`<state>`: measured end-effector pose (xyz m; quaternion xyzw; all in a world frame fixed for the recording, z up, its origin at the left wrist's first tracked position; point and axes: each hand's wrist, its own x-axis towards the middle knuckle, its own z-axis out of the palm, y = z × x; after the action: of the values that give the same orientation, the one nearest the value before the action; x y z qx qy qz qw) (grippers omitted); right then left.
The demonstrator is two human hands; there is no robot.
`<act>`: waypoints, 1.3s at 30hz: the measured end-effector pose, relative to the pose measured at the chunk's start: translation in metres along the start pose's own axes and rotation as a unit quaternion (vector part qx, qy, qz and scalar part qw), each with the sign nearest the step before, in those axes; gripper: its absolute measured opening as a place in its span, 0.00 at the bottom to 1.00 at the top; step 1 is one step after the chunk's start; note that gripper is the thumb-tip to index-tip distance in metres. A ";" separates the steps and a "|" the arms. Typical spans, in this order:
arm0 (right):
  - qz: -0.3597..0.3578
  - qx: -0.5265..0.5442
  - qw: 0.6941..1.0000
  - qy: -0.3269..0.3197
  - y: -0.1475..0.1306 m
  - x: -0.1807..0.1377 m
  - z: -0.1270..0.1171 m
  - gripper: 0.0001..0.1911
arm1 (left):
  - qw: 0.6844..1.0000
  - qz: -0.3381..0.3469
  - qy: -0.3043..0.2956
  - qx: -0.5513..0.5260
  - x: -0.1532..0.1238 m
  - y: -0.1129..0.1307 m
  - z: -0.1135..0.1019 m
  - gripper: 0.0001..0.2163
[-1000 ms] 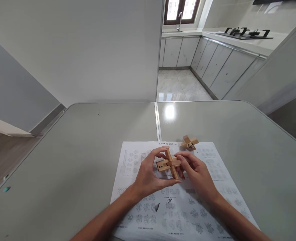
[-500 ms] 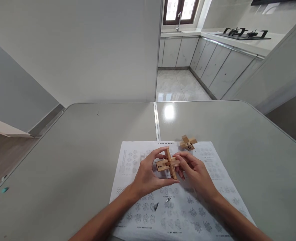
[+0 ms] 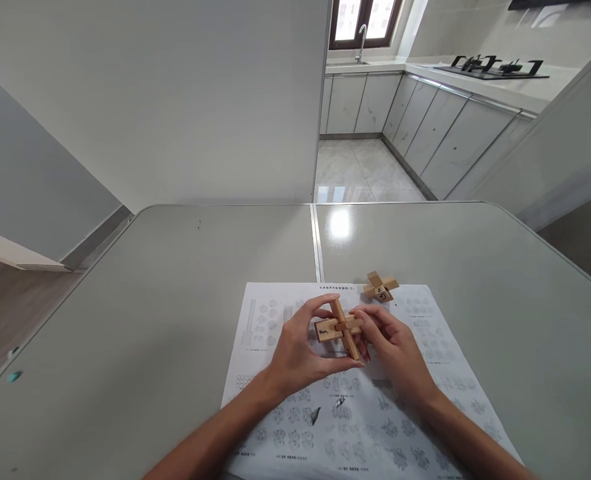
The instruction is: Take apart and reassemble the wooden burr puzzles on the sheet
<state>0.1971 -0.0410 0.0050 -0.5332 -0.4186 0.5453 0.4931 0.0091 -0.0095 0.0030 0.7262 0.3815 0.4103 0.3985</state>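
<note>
In the head view, the left hand [image 3: 298, 347] holds the cross [image 3: 343, 327], a joined set of wooden bars, between thumb and fingertips at opposite ends of one bar; this grip is spread wide, to the length of the bar. The right hand [image 3: 393, 340] pinches the end of another bar, its grip nearly closed on the wood. The cross sits between the two hands, above the sheet [image 3: 255, 363], and a dark mark shows on its left end. A second block [image 3: 380, 288], also of crossed wooden bars, lies past the right hand at the far edge of the sheet. The printed sheet lies on the desk [image 3: 175, 320], and a teal bit [image 3: 14, 377] is well apart, near the left edge.
</note>
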 end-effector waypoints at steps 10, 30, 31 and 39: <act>0.001 0.001 1.000 -0.024 -0.003 0.000 -0.003 0.20 | 0.999 0.003 -0.010 -0.030 0.000 0.000 -0.001 0.44; -0.215 -0.154 0.964 0.003 0.003 -0.005 -0.008 0.09 | 0.935 -0.170 -0.092 -0.296 0.013 -0.001 -0.015 0.32; -0.231 -0.166 0.959 0.006 0.004 -0.005 -0.008 0.08 | 0.935 -0.170 -0.097 -0.298 0.013 0.000 -0.016 0.32; -0.263 -0.181 0.948 0.010 0.001 -0.007 -0.007 0.07 | 0.936 -0.167 -0.100 -0.293 0.013 -0.003 -0.015 0.34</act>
<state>0.2040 -0.0485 0.0050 -0.4900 -0.6309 0.3062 0.5178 -0.0004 0.0071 0.0096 0.5404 0.3185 0.3570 0.6922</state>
